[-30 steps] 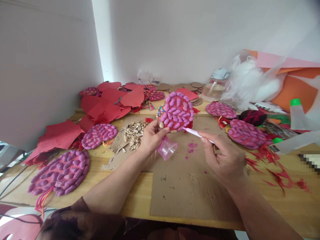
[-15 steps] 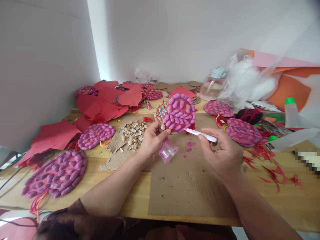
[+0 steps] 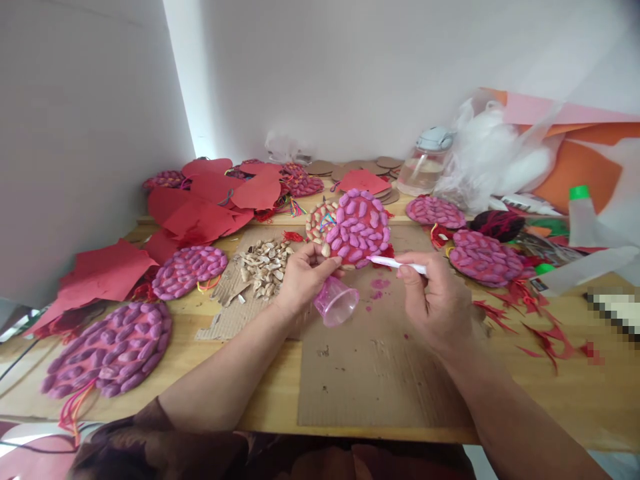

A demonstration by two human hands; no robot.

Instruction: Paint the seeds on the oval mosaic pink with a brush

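My left hand point(image 3: 300, 279) pinches the lower edge of a red disc covered with purple-painted peanut shells point(image 3: 361, 228), held upright above the table. The same hand also holds a small clear pink cup point(image 3: 336, 301) against its palm, mouth tilted toward me. My right hand point(image 3: 434, 301) grips a white brush point(image 3: 399, 264) like a pen, its pink tip touching the disc's lower right edge. Below them lies a sheet of brown cardboard point(image 3: 380, 373) with purple paint spots point(image 3: 379, 285).
Finished purple shell discs point(image 3: 107, 347) lie left and right point(image 3: 483, 257). A pile of bare peanut shells point(image 3: 263, 261), red paper pieces point(image 3: 210, 207), a jar point(image 3: 425, 170), white plastic bags point(image 3: 495, 160), a green-capped bottle point(image 3: 583, 223) and red scraps point(image 3: 540, 333) crowd the wooden table point(image 3: 575, 407).
The view drifted slightly. My left hand turned the pink cup so its mouth faces me more, and the brush stayed at the disc's lower edge.
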